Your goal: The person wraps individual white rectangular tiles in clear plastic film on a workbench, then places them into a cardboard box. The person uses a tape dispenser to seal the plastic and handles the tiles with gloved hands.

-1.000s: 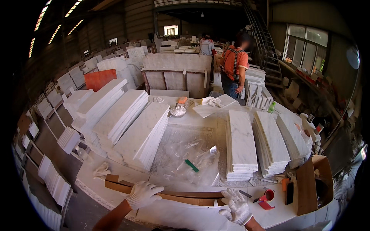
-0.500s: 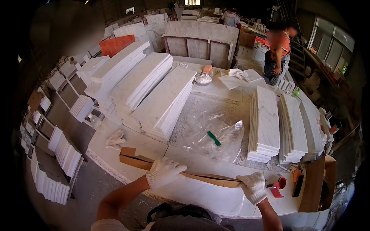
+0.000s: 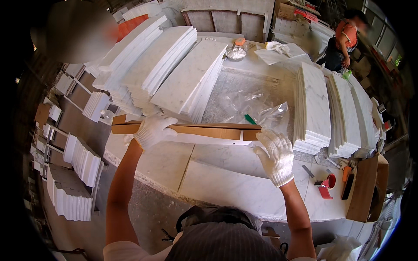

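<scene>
A long, narrow cardboard strip (image 3: 204,131), brown with a white lower side, lies crosswise in front of me over the marble-topped table. My left hand (image 3: 152,132), in a white knit glove, is closed round it near its left end. At the strip's right end is my right hand (image 3: 277,157), gloved alike. Its fingers are stretched and the thumb stands apart, with the fingertips at the corner of the cardboard. Nearer to me lies a curved white marble slab (image 3: 228,187). Crumpled clear plastic (image 3: 272,117) and a green piece (image 3: 250,119) show just beyond the strip.
Stacked marble slabs stand at the left (image 3: 191,74) and right (image 3: 316,104). A red tape dispenser (image 3: 326,187) and an open cardboard box (image 3: 368,187) are at the near right. Farther off are a bowl of white powder (image 3: 236,53) and a person in orange (image 3: 346,39).
The cardboard strip has moved away from me and left, with my left hand gripping it. My right hand's fingers have opened out at its end. The view has tipped downward.
</scene>
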Action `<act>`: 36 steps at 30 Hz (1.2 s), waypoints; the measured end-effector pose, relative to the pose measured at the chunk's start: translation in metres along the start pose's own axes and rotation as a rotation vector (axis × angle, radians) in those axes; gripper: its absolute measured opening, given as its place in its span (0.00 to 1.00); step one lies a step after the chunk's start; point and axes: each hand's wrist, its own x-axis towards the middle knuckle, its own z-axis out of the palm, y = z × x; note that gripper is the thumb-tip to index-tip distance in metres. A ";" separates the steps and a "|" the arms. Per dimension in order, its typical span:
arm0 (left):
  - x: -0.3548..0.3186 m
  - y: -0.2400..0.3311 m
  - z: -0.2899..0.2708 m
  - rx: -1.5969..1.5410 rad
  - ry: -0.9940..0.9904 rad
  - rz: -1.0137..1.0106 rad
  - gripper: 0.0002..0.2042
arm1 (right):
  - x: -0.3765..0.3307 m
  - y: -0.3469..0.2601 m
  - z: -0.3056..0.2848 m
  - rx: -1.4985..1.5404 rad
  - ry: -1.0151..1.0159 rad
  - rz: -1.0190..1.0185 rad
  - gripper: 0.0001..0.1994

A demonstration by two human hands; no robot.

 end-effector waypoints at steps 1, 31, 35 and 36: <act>-0.006 -0.025 0.011 0.086 0.004 0.020 0.18 | -0.004 0.002 0.001 0.023 -0.012 0.020 0.20; -0.027 0.112 0.211 -0.095 -0.350 -0.146 0.33 | -0.294 0.035 0.013 -0.081 -0.256 1.284 0.25; -0.028 0.117 0.209 -0.096 -0.278 -0.110 0.33 | -0.297 0.037 0.012 -0.102 -0.278 1.272 0.25; -0.027 0.119 0.204 -0.099 -0.302 -0.118 0.33 | -0.295 0.036 0.012 -0.093 -0.260 1.257 0.25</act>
